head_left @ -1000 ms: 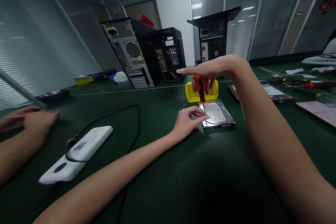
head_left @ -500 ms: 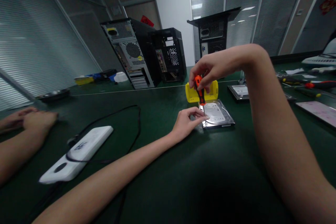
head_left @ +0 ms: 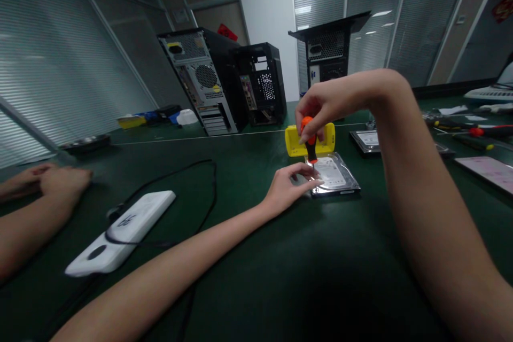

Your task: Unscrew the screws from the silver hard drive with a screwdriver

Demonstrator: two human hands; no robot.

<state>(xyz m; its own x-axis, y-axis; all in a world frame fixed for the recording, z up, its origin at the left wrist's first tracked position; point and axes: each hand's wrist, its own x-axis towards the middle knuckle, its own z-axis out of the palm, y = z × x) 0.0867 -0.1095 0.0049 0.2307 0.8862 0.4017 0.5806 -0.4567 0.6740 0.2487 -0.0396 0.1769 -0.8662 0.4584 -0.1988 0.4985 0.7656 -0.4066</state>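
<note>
An orange and black screwdriver [head_left: 311,148] stands upright, its handle held from above by the curled fingers of my right hand [head_left: 316,112]. Its shaft points down at the left part of a silver hard drive [head_left: 334,173], which lies flat with its white label up. My left hand [head_left: 290,181] reaches in from the left. Thumb and forefinger close around the lower end of the shaft, over the drive's left edge; the very tip is hidden between them. Just behind the drive stands an open yellow case [head_left: 293,141].
Computer cases [head_left: 224,85] stand at the back. A white power bank [head_left: 124,232] with a black cable [head_left: 214,187] lies left, near another person's hands [head_left: 64,179]. Right are another drive [head_left: 365,141], pliers [head_left: 492,131] and a pink-white flat panel [head_left: 489,173].
The screwdriver handle has turned, showing more black on its lower part. The fingers of my right hand have shifted around it. My left hand stays at the drive; the whole view has moved slightly.
</note>
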